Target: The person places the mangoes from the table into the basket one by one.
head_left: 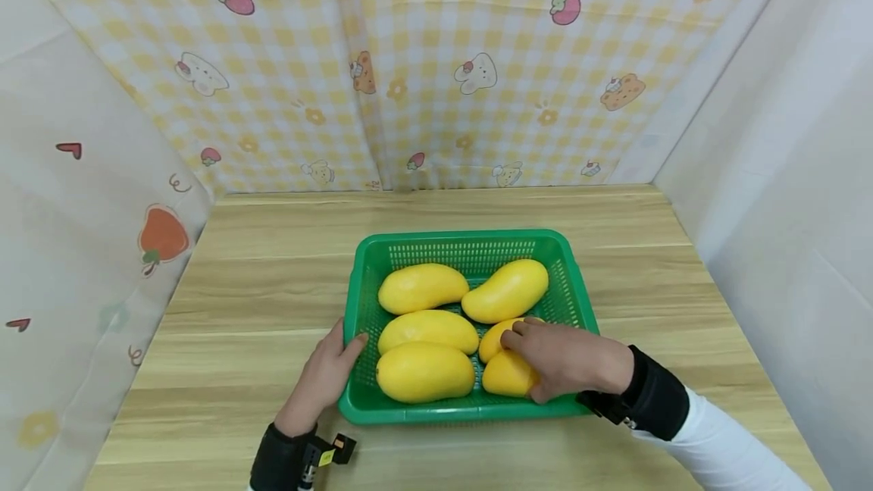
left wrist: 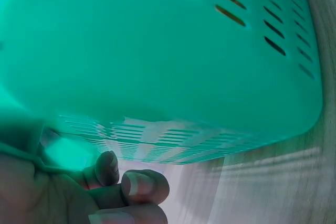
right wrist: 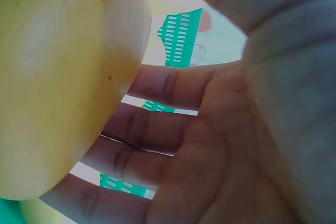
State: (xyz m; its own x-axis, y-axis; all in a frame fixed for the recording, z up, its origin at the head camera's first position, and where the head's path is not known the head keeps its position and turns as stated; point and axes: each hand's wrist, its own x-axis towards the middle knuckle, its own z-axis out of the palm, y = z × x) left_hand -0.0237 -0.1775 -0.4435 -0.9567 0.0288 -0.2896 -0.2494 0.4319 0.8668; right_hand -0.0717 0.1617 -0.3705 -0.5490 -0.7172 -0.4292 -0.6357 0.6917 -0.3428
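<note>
A green plastic basket (head_left: 477,411) holds several yellow mangoes. At its left side my left hand (head_left: 323,373) grips the rim, thumb inside and the other fingers outside against the wall. My right hand (head_left: 569,358) reaches into the front right corner and holds a mango (head_left: 507,375) between thumb and fingers. That mango (right wrist: 68,82) fills the left of the right wrist view, with the fingers behind it. Just beyond it lies another mango (head_left: 492,341), partly hidden by the hand. In the left wrist view, the curled fingers (left wrist: 144,184) show beneath the basket's slotted wall (left wrist: 131,51).
Along the basket's left half lie a front mango (head_left: 424,372), a middle mango (head_left: 428,330) and a back mango (head_left: 423,288). One more mango (head_left: 506,292) sits at the back right. The wooden table (head_left: 239,339) meets a checked curtain (head_left: 409,135) behind and a white sheet (head_left: 791,195) at right.
</note>
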